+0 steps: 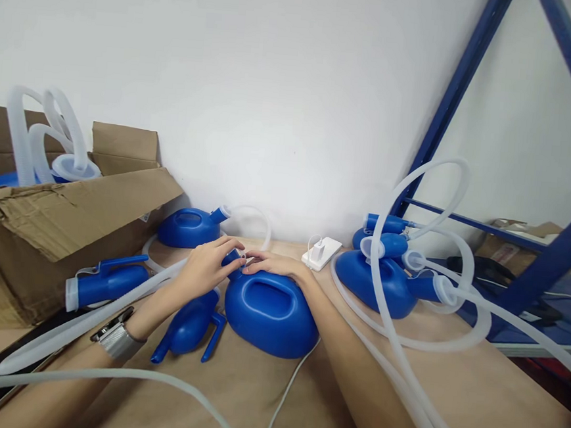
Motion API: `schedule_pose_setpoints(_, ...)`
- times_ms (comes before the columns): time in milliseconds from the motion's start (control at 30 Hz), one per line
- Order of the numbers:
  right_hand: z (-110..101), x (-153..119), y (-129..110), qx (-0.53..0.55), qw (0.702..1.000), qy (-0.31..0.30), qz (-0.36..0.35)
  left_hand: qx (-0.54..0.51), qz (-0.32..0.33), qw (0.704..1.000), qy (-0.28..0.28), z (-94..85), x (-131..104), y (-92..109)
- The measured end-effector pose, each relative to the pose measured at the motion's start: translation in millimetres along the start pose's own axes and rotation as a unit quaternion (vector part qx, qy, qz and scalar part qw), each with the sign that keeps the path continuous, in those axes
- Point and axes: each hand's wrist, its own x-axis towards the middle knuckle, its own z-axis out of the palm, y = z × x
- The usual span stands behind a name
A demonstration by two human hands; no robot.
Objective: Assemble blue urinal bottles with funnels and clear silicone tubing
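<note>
A blue plastic urinal bottle with a loop handle stands in the middle of the table, its short neck pointing up and left. My left hand is closed around that neck, thumb in front and fingers behind. From the other side my right hand grips the base of the neck, its wrist lying over the bottle's top. A clear strap shows faintly between my fingertips; the mouth of the neck is mostly hidden. Just left lies a smaller blue handled urinal piece, under my left wrist's side.
An open cardboard box with hoses stands left. Another blue bottle sits behind, a blue handled piece beside the box. Several blue bottles with looping white hoses lie right, near a white power strip and blue rack.
</note>
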Motion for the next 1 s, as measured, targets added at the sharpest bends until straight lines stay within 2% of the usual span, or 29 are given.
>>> schedule_pose_setpoints(133,1,-1,-1,0.011,1.0,0.015,0.006,0.013,0.001,1.0,-0.001,0.1,0,1)
schedule_pose_setpoints(267,2,-1,-2,0.026,0.999,-0.023,-0.032,0.039,-0.011,0.999,0.005,2.6,0,4)
schedule_pose_setpoints(467,0,-2,-5,0.053,0.996,-0.058,-0.04,0.055,-0.038,0.998,0.016,7.0,1,9)
schedule_pose_setpoints(733,1,-1,-4,0.072,0.996,-0.049,-0.03,0.072,-0.064,0.995,0.037,13.8,1,12)
schedule_pose_setpoints(900,1,-4,-6,0.054,0.997,-0.04,-0.029,0.052,-0.063,0.996,0.022,6.4,3,10)
schedule_pose_setpoints(1000,0,-5,-6,0.04,0.998,-0.041,-0.018,0.01,-0.038,0.999,-0.024,-4.9,6,1)
